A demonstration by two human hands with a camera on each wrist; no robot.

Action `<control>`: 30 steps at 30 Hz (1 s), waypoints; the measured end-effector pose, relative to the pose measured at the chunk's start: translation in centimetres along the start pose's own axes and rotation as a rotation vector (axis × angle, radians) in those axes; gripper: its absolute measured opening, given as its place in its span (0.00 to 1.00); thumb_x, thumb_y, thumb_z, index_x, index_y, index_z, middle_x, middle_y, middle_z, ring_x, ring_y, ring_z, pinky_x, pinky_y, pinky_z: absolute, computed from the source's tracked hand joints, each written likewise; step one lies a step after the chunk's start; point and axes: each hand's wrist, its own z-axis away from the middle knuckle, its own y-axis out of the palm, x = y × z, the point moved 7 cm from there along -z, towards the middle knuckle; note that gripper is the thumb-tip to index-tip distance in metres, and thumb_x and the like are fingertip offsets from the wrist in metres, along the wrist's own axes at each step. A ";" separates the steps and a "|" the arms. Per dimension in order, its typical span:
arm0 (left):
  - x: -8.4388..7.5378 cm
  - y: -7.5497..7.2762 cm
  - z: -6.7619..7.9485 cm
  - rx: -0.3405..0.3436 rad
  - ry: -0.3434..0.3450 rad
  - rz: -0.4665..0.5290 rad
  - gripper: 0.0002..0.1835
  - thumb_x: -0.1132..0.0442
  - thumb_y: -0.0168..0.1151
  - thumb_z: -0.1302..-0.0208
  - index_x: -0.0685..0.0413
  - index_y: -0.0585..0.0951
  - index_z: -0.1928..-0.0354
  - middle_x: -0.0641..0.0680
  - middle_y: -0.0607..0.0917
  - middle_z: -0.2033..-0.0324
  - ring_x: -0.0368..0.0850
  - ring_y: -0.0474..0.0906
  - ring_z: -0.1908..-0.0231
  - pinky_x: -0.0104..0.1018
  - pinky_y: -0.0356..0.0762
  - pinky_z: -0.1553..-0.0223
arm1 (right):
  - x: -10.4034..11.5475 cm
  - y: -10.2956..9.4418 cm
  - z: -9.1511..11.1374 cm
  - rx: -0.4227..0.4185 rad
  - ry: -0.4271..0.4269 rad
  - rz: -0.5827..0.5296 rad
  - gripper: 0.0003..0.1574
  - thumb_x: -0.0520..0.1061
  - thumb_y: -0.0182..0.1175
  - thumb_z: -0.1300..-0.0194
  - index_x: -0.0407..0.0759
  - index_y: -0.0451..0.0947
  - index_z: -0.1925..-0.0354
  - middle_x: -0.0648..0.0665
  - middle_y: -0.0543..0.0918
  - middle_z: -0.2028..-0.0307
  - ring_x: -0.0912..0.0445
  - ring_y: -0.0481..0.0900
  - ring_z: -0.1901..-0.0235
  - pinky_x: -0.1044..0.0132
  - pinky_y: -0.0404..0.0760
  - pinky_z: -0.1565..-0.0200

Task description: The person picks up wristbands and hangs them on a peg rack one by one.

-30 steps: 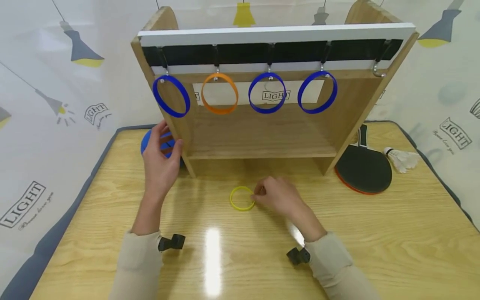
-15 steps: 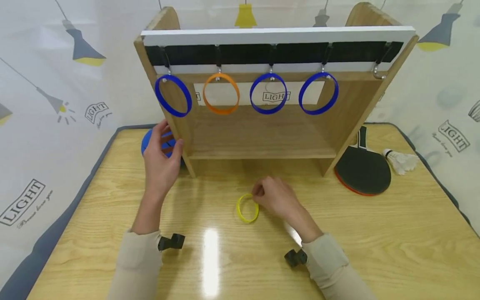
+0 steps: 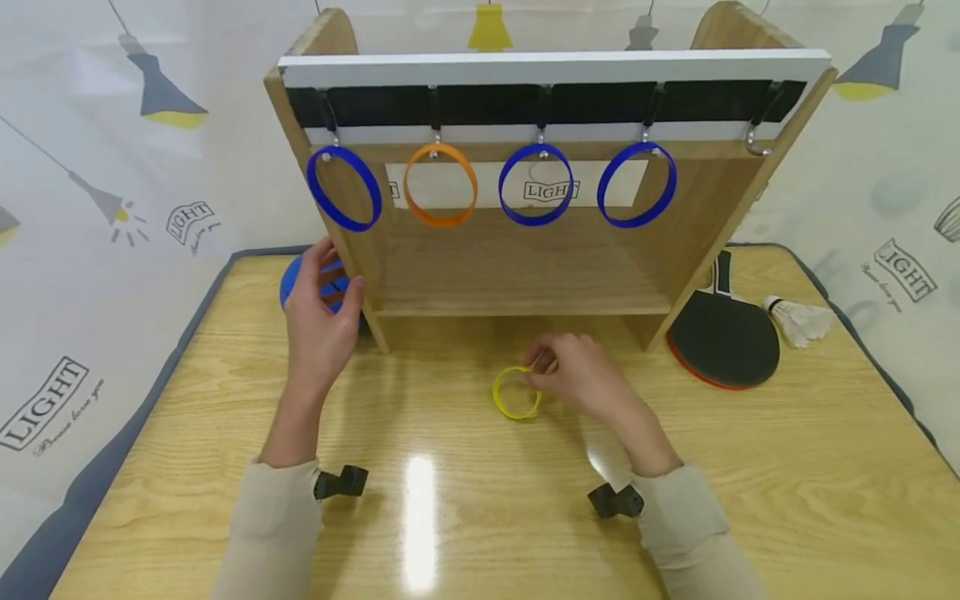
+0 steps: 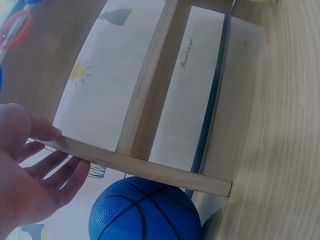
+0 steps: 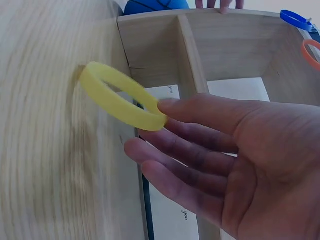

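Between thumb and fingers my right hand [image 3: 581,371] pinches the edge of a yellow wristband [image 5: 107,102]. The band is tilted, and in the right wrist view its far edge is close to the tabletop. My left hand [image 3: 318,325] grips the left side board of a wooden shelf unit [image 3: 525,271], thumb on one side and fingers on the other. Hooks along the shelf's top rail carry a blue wristband [image 3: 375,204] at the left, an orange wristband [image 3: 442,222] and two further blue ones. The rightmost hook [image 3: 757,148] bears no band.
Behind the left hand is a blue mini basketball [image 4: 145,212], against the shelf's side. To the shelf's right lie a black table tennis bat [image 3: 727,342] and a shuttlecock [image 3: 801,322]. A printed cloth backdrop [image 3: 112,292] stands around the wooden table [image 3: 480,517].
The yellow wristband has gone from lying flat to tilted in my right hand's pinch. Hand and band have shifted right, lately also a little toward the shelf. My left hand stays put.
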 end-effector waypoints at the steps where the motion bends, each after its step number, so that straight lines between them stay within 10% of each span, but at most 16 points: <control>1: 0.0 0.0 0.0 0.000 0.000 0.000 0.26 0.67 0.60 0.32 0.45 0.71 0.33 0.49 0.79 0.45 0.44 0.78 0.51 0.42 0.79 0.57 | 0.0 -0.1 0.0 0.010 0.002 -0.006 0.10 0.46 0.70 0.39 0.45 0.83 0.59 0.52 0.83 0.70 0.59 0.80 0.70 0.64 0.79 0.68; 30: 0.0 0.0 0.0 0.007 -0.014 -0.002 0.26 0.65 0.60 0.32 0.44 0.70 0.33 0.48 0.78 0.43 0.43 0.77 0.50 0.40 0.79 0.56 | -0.1 0.0 0.3 0.067 0.023 -0.012 0.13 0.45 0.72 0.41 0.44 0.87 0.57 0.54 0.85 0.68 0.60 0.81 0.68 0.63 0.79 0.66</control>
